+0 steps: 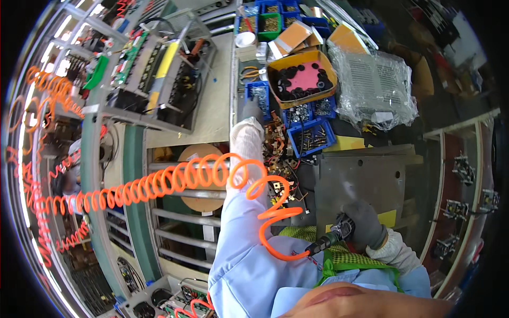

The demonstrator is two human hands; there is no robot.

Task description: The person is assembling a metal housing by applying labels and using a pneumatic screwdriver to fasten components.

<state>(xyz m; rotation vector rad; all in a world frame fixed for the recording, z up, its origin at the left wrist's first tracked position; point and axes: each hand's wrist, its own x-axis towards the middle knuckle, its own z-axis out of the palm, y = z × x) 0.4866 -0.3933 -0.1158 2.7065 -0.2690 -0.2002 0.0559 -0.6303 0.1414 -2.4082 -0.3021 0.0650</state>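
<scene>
Watching the orange coiled hose point(290, 258) cross the left sleeve point(237, 228), we judge it could snag if that arm pulls back, tugging the tool point(335, 236) that the right hand point(367, 225) is wrapped around near the grey panel point(363, 177). The gloved left hand point(253, 111) is at the blue bin point(266, 100) of small metal parts point(259, 94); we cannot tell whether its fingers pinch any, and a loose pinch could spill them.
</scene>
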